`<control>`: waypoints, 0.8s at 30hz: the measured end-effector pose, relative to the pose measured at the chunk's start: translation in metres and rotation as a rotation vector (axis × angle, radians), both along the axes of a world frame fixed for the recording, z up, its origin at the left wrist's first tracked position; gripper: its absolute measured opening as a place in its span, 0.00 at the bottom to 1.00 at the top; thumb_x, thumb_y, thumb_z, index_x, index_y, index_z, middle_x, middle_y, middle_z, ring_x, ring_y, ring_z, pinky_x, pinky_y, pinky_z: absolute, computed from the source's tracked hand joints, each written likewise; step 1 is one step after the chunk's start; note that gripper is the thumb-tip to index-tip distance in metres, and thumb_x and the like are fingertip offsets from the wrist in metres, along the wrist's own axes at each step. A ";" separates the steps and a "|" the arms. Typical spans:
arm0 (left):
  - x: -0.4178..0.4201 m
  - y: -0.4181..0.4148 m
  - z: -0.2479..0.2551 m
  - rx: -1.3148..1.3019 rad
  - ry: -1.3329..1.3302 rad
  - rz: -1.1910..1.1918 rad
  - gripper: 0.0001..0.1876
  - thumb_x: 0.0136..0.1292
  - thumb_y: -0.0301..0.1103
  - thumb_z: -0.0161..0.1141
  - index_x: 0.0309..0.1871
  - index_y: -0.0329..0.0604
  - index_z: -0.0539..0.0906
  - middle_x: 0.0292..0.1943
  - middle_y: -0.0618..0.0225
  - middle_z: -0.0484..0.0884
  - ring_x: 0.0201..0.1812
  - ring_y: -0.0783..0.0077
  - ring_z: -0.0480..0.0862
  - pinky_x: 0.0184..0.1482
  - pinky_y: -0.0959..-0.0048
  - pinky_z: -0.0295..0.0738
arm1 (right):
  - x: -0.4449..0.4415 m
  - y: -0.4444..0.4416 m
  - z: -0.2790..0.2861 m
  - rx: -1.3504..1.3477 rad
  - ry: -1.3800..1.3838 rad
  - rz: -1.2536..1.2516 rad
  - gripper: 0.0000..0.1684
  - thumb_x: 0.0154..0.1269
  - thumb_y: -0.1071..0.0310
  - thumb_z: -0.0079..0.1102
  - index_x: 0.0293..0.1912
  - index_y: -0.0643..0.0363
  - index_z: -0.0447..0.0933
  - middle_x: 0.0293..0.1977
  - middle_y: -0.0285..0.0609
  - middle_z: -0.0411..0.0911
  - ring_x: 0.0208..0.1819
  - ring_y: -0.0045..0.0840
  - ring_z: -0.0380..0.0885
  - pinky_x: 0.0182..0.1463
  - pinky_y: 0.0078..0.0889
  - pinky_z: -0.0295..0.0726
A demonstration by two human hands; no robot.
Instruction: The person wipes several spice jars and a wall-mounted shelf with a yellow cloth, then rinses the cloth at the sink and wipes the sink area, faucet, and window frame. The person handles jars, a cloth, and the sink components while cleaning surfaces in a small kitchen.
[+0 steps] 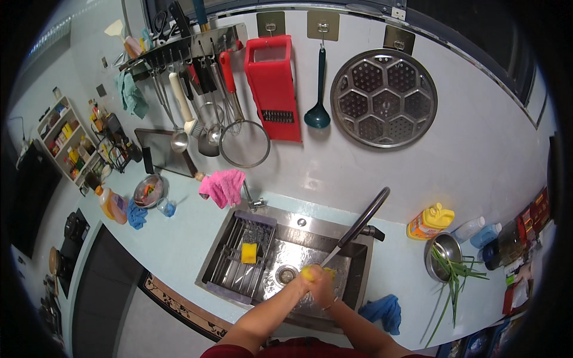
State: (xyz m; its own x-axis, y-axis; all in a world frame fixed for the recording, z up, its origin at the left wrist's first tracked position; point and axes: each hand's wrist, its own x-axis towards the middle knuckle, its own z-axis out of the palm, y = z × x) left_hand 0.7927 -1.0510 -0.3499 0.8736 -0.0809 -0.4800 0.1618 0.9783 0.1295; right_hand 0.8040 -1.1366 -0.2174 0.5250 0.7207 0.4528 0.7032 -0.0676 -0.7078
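My left hand (305, 283) and my right hand (321, 286) are together over the stainless steel sink (295, 308), closed around a yellow thing (308, 273), which looks like a sponge or cloth; the fingers hide much of it. Water runs from the black faucet (363, 217) onto the hands. Left of them, a yellow sponge (249, 253) lies on the metal drying rack (233, 273) set in the sink. The drain (286, 275) shows beside my left hand.
A blue cloth (382, 313) lies at the sink's right. Farther right are a steel bowl (443, 257) with green stalks (456, 268) and a yellow jug (430, 221). A pink cloth (224, 185) hangs behind the rack. Utensils and a red grater (275, 89) hang on the wall.
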 end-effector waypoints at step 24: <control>-0.021 0.013 0.048 0.067 0.122 -0.058 0.24 0.66 0.47 0.49 0.56 0.38 0.70 0.49 0.51 0.76 0.49 0.55 0.78 0.53 0.55 0.72 | 0.019 -0.024 -0.006 -0.435 -0.174 0.145 0.12 0.52 0.61 0.58 0.37 0.55 0.74 0.29 0.48 0.77 0.30 0.43 0.76 0.31 0.40 0.75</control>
